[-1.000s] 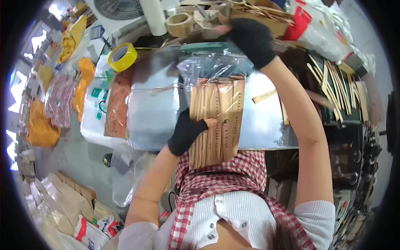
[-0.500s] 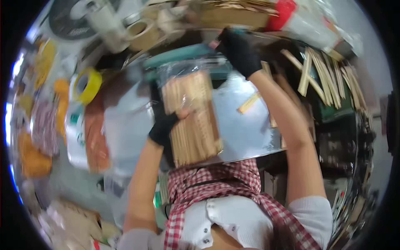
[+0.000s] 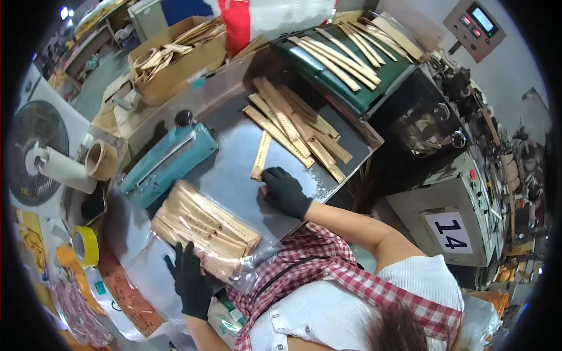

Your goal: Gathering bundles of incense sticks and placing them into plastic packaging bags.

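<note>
A clear plastic bag of flat, pale wooden strips (image 3: 205, 225) with small dark marks lies at a slant on the grey tabletop. My left hand (image 3: 192, 281), in a black glove with bare thumb tip, rests at its near left edge, fingers spread, thumb against the plastic. My black-gloved right hand (image 3: 285, 192) is over the table, thumb apart from the bent fingers. Its fingertips are beside the lower end of a single wooden strip (image 3: 261, 155); whether they touch is unclear. Beyond it lies a loose pile of wooden strips (image 3: 293, 126).
A teal bar heat sealer (image 3: 170, 161) with a black knob stands behind the bag. More strips lie on a green-topped surface (image 3: 328, 64) at the far right. A cardboard box (image 3: 181, 55) of wooden pieces, yellow tape roll (image 3: 86, 245) and grey control cabinet (image 3: 442, 216) surround the table.
My right hand has left the sealer's end and come down beside the loose strips. The bag now lies slanted, with my left hand at its edge instead of on top. The view has swung right.
</note>
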### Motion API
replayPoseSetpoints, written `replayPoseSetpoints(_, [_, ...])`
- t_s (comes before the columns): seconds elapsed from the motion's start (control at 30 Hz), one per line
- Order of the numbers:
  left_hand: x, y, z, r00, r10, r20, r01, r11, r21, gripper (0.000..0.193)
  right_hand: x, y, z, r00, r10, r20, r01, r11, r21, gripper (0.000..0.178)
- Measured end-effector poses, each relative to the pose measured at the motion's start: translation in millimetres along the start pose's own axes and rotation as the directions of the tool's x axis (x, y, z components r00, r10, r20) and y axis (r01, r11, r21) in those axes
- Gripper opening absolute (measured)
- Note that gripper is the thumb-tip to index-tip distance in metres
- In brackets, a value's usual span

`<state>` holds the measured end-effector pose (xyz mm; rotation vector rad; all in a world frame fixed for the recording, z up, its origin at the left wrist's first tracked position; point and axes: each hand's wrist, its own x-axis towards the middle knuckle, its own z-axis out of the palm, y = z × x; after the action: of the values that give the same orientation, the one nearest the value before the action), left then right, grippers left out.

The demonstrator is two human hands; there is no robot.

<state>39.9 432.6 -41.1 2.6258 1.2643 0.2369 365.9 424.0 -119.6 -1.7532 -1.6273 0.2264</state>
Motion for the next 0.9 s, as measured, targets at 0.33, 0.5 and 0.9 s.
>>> replayPoseSetpoints(0.33, [58.3,70.0,57.6,0.985,0.089,-0.146,-0.088,0.996,0.017,0.06,-37.7,-5.7,-11.7,0.96,-0.259,0.104,0.253,0.965,0.065,0.031])
replayPoseSetpoints(0.5, [58.0,44.3,93.1,0.985,0.067,-0.16,-0.06,0.997,0.049,0.06,58.9,59.0,-162.4,0.944,-0.317,-0.093,0.27,0.902,-0.337,0.02])
replayPoseSetpoints(0.9, [68.8,54.5,98.3,0.983,0.054,-0.175,-0.039,0.995,0.091,0.049,247.9,392.7,-396.9,0.932,0.151,-0.331,-0.347,0.098,-0.933,0.037])
